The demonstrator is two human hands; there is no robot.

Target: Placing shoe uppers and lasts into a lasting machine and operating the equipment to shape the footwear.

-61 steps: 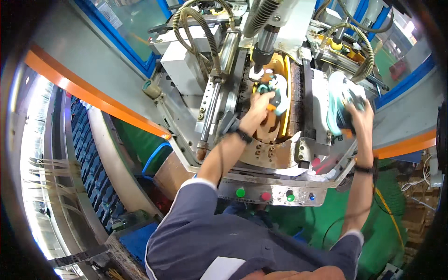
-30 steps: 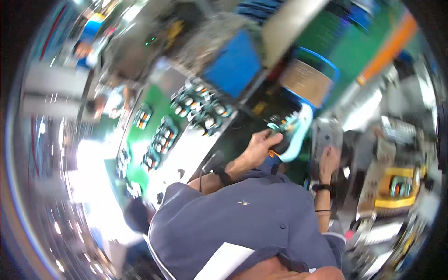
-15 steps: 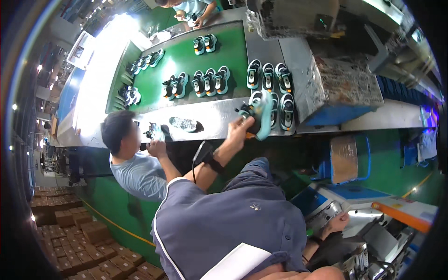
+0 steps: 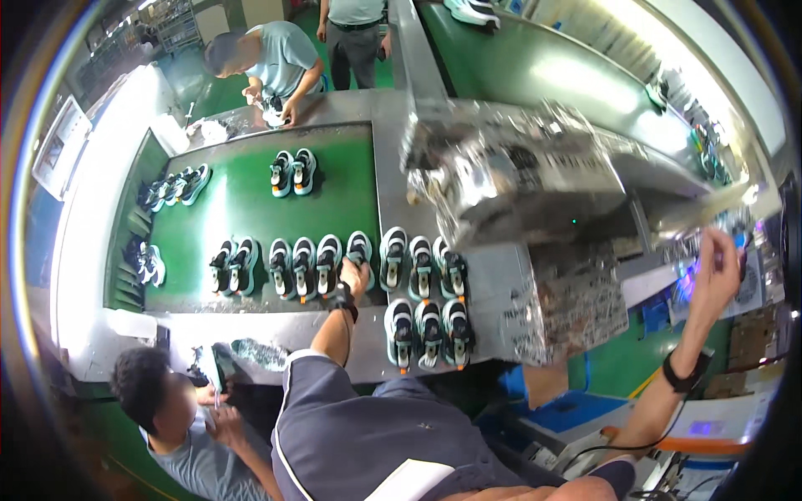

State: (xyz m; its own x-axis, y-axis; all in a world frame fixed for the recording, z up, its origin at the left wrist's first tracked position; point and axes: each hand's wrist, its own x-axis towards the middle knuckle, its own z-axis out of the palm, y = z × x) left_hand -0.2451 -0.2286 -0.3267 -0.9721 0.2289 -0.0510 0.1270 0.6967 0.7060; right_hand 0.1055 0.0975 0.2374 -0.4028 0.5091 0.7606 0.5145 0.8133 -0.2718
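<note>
My left hand [image 4: 357,277] closes round the heel end of a sneaker [image 4: 359,245], dark with pale trim, at the right end of a row on the green surface [image 4: 326,200]. Directly left of it stand several matching sneakers [image 4: 328,263]. Next to it on the right, more sneakers [image 4: 420,265] stand in two rows on the metal edge. Out to the far right, my right hand [image 4: 718,269] is raised, its fingers loosely bent and apart, with nothing visible in it.
A co-worker [image 4: 188,417] at lower left handles a shoe [image 4: 210,367]; another person [image 4: 280,63] works at the far end. A plastic-wrapped machine [image 4: 535,184] stands right of the sneakers, between my hands. More sneakers [image 4: 292,173] are farther back on the green surface.
My left hand has carried the sneaker from above the table edge onto the green surface, at the row's end. My right hand has risen from the machine at lower right. The view has shifted.
</note>
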